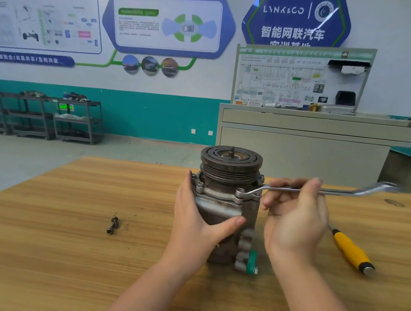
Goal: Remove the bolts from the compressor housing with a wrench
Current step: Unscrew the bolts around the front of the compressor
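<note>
L hand (196,217) hugs grey metal compressor (225,204); R hand (295,209) pinches long silver wrench (317,191) on front bolt (240,190). Keep ring flat, turn slow.

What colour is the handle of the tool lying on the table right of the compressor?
Yellow with a black end, on the screwdriver-like tool; the head view shows it.

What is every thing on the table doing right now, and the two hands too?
Grey metal compressor with dark grooved pulley: standing upright on the wooden table.
Silver ring wrench: ring end set on a bolt at the housing's rim.
Left hand: grips the housing.
Right hand: holds the wrench shaft.
Two dark loose bolts: lying on the table, already out.
Yellow-handled tool: lying unused.
</note>
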The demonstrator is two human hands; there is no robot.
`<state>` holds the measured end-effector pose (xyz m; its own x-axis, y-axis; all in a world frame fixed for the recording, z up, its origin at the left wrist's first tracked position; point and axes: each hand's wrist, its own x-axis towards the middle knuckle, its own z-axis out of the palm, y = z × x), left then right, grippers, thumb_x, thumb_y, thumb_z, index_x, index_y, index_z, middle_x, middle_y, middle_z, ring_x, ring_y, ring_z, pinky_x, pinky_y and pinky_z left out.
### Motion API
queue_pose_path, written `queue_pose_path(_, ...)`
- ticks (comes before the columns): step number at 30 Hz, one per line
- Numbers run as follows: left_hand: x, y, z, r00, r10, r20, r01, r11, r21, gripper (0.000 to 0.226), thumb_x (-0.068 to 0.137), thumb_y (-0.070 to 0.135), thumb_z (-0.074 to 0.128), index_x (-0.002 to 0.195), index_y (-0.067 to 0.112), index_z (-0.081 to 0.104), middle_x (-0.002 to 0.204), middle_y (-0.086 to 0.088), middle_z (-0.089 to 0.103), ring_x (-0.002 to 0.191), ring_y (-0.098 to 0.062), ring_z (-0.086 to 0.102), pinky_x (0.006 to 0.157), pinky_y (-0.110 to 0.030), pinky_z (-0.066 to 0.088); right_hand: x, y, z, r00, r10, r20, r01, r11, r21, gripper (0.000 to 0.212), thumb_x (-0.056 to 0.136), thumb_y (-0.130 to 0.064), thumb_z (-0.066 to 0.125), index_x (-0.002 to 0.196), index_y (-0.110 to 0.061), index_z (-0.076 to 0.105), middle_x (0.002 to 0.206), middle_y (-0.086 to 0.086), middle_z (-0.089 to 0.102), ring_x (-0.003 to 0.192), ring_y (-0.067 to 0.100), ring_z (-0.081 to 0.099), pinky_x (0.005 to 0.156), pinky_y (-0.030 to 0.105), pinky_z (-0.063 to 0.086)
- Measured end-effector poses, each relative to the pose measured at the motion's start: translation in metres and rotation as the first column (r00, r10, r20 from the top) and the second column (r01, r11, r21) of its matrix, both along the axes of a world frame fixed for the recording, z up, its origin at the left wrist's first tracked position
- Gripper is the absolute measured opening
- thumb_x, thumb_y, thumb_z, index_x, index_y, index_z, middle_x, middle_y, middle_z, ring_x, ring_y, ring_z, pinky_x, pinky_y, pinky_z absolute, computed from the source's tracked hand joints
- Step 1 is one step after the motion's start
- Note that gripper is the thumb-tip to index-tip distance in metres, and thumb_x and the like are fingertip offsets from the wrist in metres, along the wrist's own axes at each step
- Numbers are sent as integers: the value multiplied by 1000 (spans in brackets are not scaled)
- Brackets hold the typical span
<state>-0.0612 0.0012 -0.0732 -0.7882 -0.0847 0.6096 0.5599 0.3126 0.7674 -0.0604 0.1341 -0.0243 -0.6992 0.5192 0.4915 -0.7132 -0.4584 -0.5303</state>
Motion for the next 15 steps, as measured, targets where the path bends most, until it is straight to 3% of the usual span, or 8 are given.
queue_pose_path(3, 3, -1, 4, 1000, -3, 18, 3, 1000, -5, 121, 47, 73, 72, 141, 49, 0, 120, 58, 10, 119, 34, 10, 96, 1, 14, -10, 16, 10, 924, 310, 226, -288, 949, -124, 34, 104, -29, 32, 81, -12, 51, 61, 8, 65, 42, 13, 55, 41, 17, 43)
queue_pose_path(7, 4, -1, 5, 999, -5, 33, 6, 1000, -7, 118, 46, 72, 72, 138, 50, 0, 115, 61, 9, 115, 37, 9, 94, 0, 14, -10, 26, 17, 872, 464, 154, -420, 872, -253, 30, 103, -26, 38, 84, -9, 55, 70, 11, 69, 57, 14, 66, 51, 21, 53)
queue_pose_path(10, 4, 0, 5, 1000, -5, 23, 5, 1000, 4, 119, 46, 70, 73, 138, 50, 0, 119, 56, 10, 114, 37, 8, 97, -3, 14, -8, 26, 17, 944, 324, 66, -311, 938, -155, 29, 104, -25, 35, 85, -11, 53, 70, 8, 69, 56, 14, 65, 52, 22, 53)
queue_pose_path(12, 4, 0, 6, 999, -12, 35, 12, 1000, 4, 119, 47, 69, 73, 139, 49, 0, 120, 54, 10, 114, 37, 9, 99, -5, 15, -5, 22, 15, 991, 130, 26, -130, 991, -14, 28, 104, -24, 34, 85, -12, 50, 66, 4, 68, 50, 13, 61, 49, 22, 51)
queue_pose_path(15, 4, 0, 6, 998, -8, 60, 8, 1000, 1, 125, 46, 70, 73, 145, 45, -1, 121, 53, 11, 113, 38, 9, 99, -7, 16, 2, 18, 12, 989, -125, -77, 138, 968, 210, 23, 101, -29, 39, 84, -20, 51, 69, 2, 67, 46, 14, 59, 47, 23, 49)
